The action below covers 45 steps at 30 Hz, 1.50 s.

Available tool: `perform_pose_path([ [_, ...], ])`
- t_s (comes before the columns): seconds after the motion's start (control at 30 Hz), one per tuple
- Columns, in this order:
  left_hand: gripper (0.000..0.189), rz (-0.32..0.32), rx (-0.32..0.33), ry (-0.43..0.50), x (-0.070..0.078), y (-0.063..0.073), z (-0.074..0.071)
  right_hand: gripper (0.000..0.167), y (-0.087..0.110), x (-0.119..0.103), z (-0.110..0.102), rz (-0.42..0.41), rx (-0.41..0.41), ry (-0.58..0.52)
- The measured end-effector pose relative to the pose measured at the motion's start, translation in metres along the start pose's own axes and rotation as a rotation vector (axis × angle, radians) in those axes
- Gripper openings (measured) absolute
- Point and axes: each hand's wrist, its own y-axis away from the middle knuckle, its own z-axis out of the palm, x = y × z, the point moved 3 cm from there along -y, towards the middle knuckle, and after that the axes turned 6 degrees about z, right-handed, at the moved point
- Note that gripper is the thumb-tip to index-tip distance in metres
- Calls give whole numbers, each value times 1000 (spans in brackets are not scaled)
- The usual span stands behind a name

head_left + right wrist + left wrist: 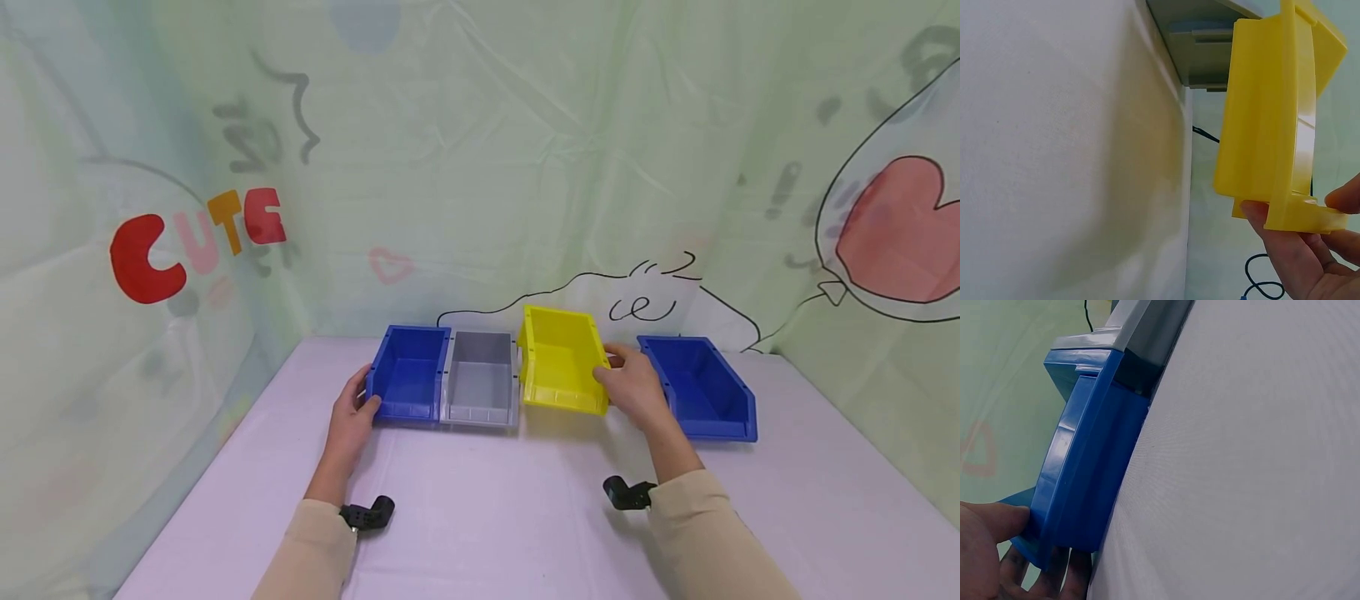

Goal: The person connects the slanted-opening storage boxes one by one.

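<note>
A yellow plastic bin (pixel 562 358) hangs above the table, tilted, its shadow falling on the tabletop. The right hand (pixel 636 387) holds its right wall; in the right wrist view the thumb lies on the rim and the fingers of the right hand (pixel 1300 265) are outside the wall. A grey bin (pixel 482 379) stands left of the yellow one, touching a blue bin (pixel 408 379). The left hand (pixel 352 421) grips that blue bin's left wall; the left wrist view shows the thumb on the rim of the blue bin (pixel 1079 469) and fingers around the outside.
Right of the right hand stands a second blue bin (pixel 701 387), turned slightly, apart from the others. All stand near the back of the white-covered table (pixel 480 517). A printed green curtain (pixel 480 167) hangs behind. Each wrist carries a small black camera (pixel 369 513).
</note>
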Motion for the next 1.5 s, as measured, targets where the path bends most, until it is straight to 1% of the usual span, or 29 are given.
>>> perform_pose_path([
  [0.33, 58, 4, -4, 8, 0, 0, 1, 64, 2, 1, -1, -32, -17, 22],
  [0.5, 58, 4, -1, 5, 1, -1, 1, 65, 3, -3, -2, -37, -13, 31],
  [0.73, 57, 4, -1, -3, 2, 0, 1, 65, 4, -14, -3, -76, -21, 103],
  [0.9, 57, -3, 2, -18, 1, 1, 0, 64, 4, -16, -1, -62, -44, 142],
  [1.13, 57, 6, 5, -14, 0, -1, 0, 66, 3, -15, 0, -53, -47, 152],
  [1.27, 58, 3, 0, -7, 0, -1, 0, 70, 4, -15, 1, -90, -32, 168],
  [1.5, 57, -9, -4, -5, -2, -1, 0, 83, 8, -17, 8, -239, 85, 268],
])
